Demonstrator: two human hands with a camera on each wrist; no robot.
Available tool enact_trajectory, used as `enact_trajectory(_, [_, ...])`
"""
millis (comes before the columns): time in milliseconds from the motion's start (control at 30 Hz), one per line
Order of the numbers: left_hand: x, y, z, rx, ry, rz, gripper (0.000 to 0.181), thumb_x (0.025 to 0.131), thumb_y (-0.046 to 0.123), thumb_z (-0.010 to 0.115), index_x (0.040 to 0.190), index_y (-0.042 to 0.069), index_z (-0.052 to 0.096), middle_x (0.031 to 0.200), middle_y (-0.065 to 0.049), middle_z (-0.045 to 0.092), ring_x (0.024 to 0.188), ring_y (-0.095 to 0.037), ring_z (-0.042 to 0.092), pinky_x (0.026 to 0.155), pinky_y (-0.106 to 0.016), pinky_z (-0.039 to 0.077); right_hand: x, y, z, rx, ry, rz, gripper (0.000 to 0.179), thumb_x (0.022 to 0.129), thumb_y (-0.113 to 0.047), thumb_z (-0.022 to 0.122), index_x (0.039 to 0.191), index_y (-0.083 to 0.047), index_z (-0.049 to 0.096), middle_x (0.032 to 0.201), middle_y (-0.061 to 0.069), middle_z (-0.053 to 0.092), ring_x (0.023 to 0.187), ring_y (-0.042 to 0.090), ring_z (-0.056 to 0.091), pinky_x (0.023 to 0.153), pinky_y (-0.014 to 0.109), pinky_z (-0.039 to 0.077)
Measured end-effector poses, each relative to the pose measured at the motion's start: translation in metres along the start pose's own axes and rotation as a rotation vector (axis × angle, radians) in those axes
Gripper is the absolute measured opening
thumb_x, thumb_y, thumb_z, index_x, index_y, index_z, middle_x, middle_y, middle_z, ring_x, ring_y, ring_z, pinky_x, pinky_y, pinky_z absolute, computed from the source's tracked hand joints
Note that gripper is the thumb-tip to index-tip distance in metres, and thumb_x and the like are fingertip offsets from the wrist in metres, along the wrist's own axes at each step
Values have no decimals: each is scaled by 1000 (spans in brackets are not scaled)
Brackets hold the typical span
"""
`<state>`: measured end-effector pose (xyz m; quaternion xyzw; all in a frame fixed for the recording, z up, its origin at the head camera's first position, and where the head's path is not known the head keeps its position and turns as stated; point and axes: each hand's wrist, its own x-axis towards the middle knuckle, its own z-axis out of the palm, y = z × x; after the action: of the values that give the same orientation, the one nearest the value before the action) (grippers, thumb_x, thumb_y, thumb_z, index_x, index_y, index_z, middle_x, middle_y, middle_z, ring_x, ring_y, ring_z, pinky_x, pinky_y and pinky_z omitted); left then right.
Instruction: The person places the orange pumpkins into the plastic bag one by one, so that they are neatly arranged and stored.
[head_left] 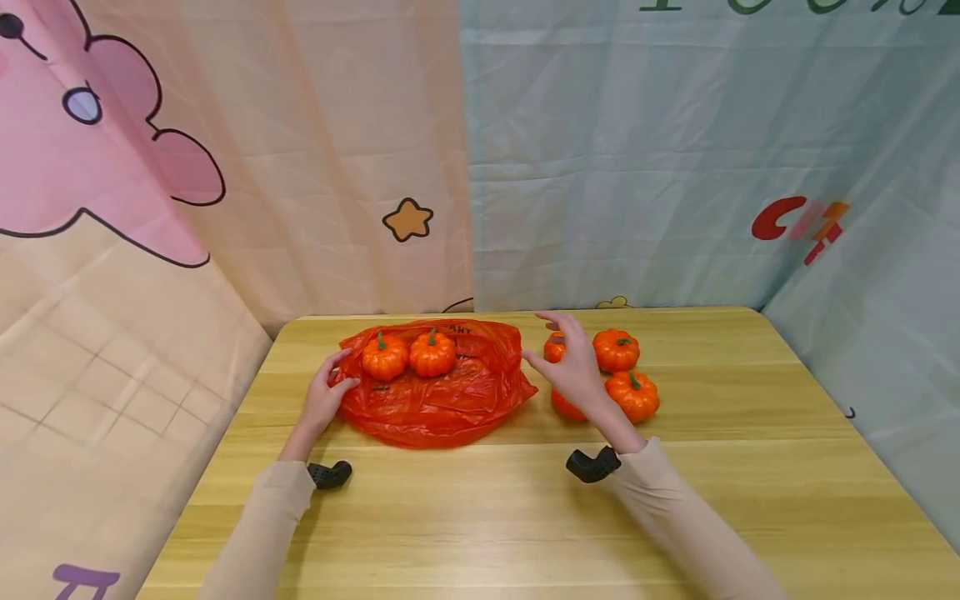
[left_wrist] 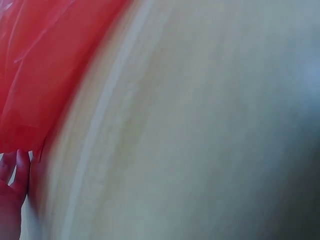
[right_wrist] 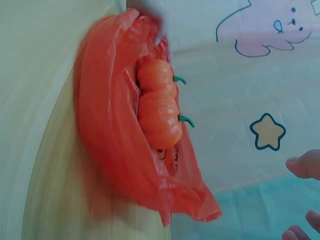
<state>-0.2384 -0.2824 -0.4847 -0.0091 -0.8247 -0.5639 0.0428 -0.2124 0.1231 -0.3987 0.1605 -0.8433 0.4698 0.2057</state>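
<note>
A red plastic bag [head_left: 442,417] lies spread on the table with its mouth up. Two small orange pumpkins [head_left: 408,357] with green stems sit side by side in its left part. At the bag's left edge, my left hand [head_left: 324,402] holds the rim between thumb and fingers; the left wrist view shows only some fingers [left_wrist: 21,172] against the bag. My right hand [head_left: 576,367] hovers just right of the bag, thumb and fingers spread apart with nothing between them. Several more pumpkins [head_left: 633,397] stand beside and under it, two of them partly hidden by that hand.
The wooden table [head_left: 465,517] reaches back to a printed curtain [head_left: 615,167], which also hangs along both sides. A black wrist mount [head_left: 330,475] sits at the left wrist and another black mount [head_left: 592,464] at the right.
</note>
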Motion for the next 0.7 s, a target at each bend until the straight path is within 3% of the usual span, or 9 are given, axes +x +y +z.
enact_trajectory(433, [-3, 0, -1, -4, -20, -12, 54, 96, 9, 50, 147, 7, 33, 150, -18, 34, 125, -33, 44, 81, -1, 39, -21, 20, -34, -42, 28, -9, 57, 77, -10, 79, 129, -9, 55, 127, 16, 54, 113, 32, 53, 88, 53, 50])
enact_trajectory(700, [-11, 22, -1, -34, -34, -26, 55, 95, 3, 50, 147, 2, 32, 151, -22, 32, 124, -36, 43, 77, -1, 40, -31, 38, -55, -72, 53, -17, 58, 74, -8, 81, 127, -5, 56, 125, 18, 54, 112, 38, 51, 93, 54, 43])
